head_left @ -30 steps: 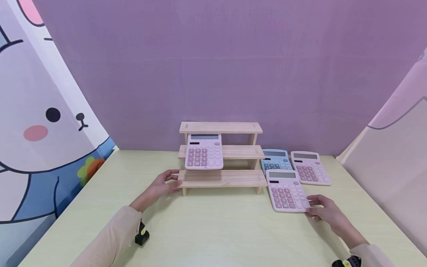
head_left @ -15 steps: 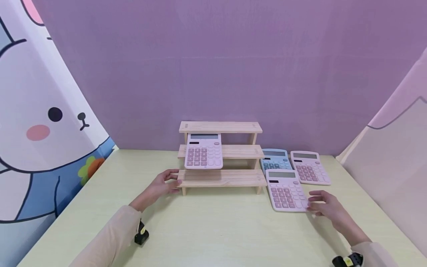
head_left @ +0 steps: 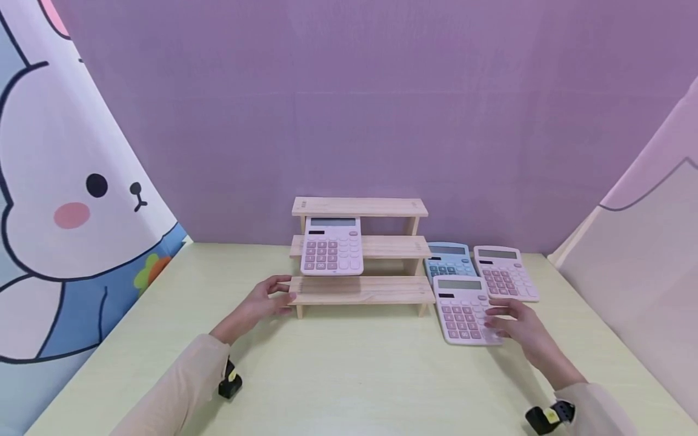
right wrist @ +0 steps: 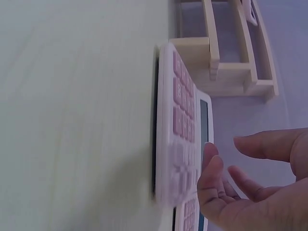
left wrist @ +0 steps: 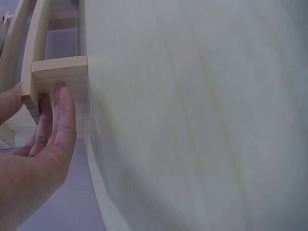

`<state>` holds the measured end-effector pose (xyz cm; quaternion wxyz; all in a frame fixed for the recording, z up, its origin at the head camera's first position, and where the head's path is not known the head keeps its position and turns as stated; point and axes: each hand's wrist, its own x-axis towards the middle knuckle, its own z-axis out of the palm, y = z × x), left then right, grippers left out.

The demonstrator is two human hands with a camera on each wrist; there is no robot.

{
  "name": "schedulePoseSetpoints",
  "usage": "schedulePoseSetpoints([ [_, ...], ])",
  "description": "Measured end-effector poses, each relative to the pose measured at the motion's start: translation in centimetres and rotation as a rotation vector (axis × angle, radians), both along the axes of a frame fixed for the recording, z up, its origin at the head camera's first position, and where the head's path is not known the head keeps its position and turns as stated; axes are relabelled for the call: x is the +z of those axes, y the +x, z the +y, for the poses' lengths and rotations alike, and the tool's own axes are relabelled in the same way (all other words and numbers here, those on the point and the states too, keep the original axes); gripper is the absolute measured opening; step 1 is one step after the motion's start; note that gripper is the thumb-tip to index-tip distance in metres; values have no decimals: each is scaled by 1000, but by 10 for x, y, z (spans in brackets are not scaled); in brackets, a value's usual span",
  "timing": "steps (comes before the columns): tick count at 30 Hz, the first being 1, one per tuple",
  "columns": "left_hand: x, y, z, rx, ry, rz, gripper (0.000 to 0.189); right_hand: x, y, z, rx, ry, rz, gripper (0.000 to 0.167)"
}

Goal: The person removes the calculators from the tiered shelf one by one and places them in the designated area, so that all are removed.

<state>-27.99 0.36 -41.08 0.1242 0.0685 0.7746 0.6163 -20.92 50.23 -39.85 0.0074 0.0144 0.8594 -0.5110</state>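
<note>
A three-step wooden display stand (head_left: 382,290) is set toward the back of the table. My left hand (head_left: 260,306) grips the left end of its lowest step; in the left wrist view the thumb is on one face of the board (left wrist: 29,53) and the fingers reach to the other. A pink calculator (head_left: 332,251) leans on the middle step, at the left. Right of the stand lies another pink calculator (head_left: 460,312). Over its right edge hovers my right hand (head_left: 520,330), thumb and fingers apart and nothing between them, as the right wrist view confirms.
Behind the front calculator lie a blue calculator (head_left: 449,260), partly covered by it, and a further pink calculator (head_left: 507,274). A purple backdrop (head_left: 360,121) rises behind the table (head_left: 349,375). Printed cloth (head_left: 71,181) hangs at the left, pale cloth (head_left: 643,260) at the right.
My right hand has left the lower right corner of the front calculator and moved up and left over its right edge. The left hand keeps its grip on the stand.
</note>
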Motion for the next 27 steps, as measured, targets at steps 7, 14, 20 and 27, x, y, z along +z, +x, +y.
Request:
schedulePoseSetpoints([
  [7, 2, 2, 0, 4, 1, 1, 58, 14, -2, -28, 18, -43, -18, 47],
  [14, 2, 3, 0, 6, -2, -5, 59, 16, -8, -48, 52, -117, 0, 46],
  [20, 2, 3, 1, 6, -7, -7, 59, 20, -14, -64, 55, -160, -26, 43],
  [27, 4, 4, 1, 4, -4, -8, 59, 23, -18, -81, 86, -193, -6, 47],
])
